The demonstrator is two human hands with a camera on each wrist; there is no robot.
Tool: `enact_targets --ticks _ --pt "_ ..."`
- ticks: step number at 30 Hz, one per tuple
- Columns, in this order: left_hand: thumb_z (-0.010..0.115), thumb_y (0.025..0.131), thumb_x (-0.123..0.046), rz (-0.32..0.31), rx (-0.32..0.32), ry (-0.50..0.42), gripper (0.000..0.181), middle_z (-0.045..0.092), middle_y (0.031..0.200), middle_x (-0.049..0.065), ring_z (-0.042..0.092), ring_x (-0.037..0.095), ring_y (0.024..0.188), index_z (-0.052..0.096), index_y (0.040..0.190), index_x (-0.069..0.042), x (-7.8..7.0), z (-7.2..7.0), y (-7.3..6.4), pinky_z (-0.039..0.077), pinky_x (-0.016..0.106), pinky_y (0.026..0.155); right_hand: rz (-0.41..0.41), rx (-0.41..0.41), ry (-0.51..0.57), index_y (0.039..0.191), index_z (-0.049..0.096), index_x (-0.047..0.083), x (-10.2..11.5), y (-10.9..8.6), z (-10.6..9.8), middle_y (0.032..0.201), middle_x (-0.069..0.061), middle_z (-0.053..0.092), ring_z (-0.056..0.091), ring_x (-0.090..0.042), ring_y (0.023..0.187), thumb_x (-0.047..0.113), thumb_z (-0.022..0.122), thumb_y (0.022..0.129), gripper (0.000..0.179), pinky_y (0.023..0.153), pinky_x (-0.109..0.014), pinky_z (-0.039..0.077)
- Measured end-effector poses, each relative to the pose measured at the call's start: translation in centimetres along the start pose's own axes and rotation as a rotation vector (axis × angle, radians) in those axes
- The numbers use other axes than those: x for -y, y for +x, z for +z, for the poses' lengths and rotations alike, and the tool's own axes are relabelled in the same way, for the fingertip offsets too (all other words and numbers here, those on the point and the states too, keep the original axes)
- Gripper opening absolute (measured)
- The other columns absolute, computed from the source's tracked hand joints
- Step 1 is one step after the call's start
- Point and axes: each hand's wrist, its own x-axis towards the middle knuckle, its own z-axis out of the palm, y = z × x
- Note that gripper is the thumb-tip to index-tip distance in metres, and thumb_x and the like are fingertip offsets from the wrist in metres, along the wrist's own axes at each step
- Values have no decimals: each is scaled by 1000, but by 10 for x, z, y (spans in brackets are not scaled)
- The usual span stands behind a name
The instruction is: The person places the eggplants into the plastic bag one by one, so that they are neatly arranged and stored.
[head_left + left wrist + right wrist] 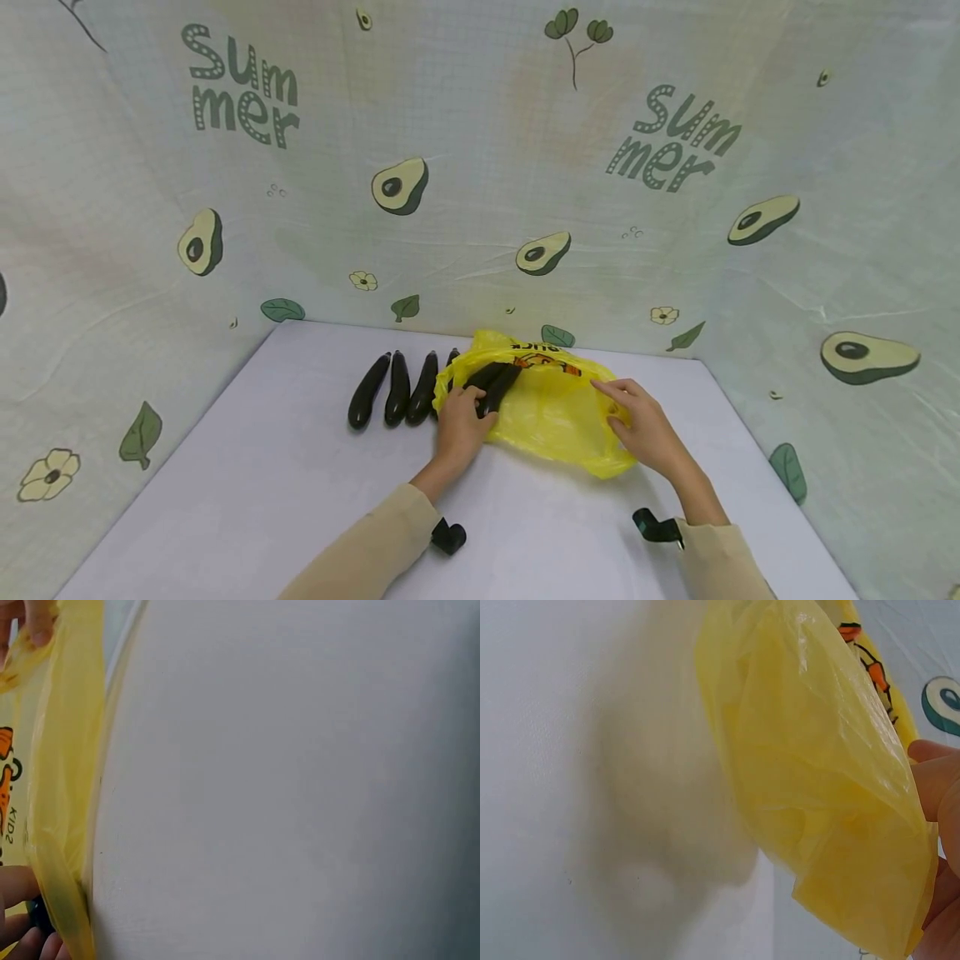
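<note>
A yellow plastic bag [551, 417] with a printed duck lies with its wide mouth spread toward me. Inside the mouth's left part are two dark eggplants [501, 388], side by side. My left hand [459, 425] holds an eggplant at the bag's left edge; in the left wrist view its fingers [16, 889] curl about a dark end beside the yellow film. On the right, my right hand [647, 429] grips the bag's rim between thumb and fingers. The right wrist view shows the lifted bag wall [802, 742] next to those fingers [939, 780].
Several more eggplants [399, 390] lie in a row left of the bag, the closest partly hidden by it. They rest on a white table [225, 467]. A curtain [465, 108] printed with avocados stands behind and along both sides.
</note>
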Motion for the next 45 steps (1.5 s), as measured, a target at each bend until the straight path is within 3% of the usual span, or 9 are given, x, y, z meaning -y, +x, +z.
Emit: enact_targets --ticks 13,20,26,34,45 --pt "90 87 -18 -17 39 -22 45 67 106 12 63 25 93 73 127 -6 -3 -5 2 56 45 83 -9 2 -2 151 60 6 1 0 -2 133 -14 60 61 -30 112 -15 72 90 65 100 -52 57" --pt "89 89 -20 17 66 -32 45 67 105 11 62 23 88 72 129 -6 -3 -11 1 55 44 80 -5 4 4 151 59 7 0 0 -3 134 -14 59 61 -31 115 -14 72 91 65 101 -53 56" --pt "87 90 -22 45 86 -39 42 67 105 8 61 17 81 73 127 -8 -5 -30 -1 55 39 79 -9 1 -5 151 59 8 -1 0 -2 134 -14 59 61 -30 113 -14 72 91 66 100 -53 57" --pt "87 90 -23 86 91 -1 44 69 110 10 63 17 87 73 130 -8 -4 -60 0 55 39 80 -5 -2 -4 151 60 8 -1 0 -2 133 -14 59 60 -30 112 -14 72 90 66 100 -52 57" --pt "89 89 -22 122 81 82 50 69 112 10 64 23 93 71 133 -9 11 -106 5 56 39 81 14 5 -20 152 59 9 0 -2 -1 134 -14 59 59 -29 109 -10 77 88 69 97 -51 58"
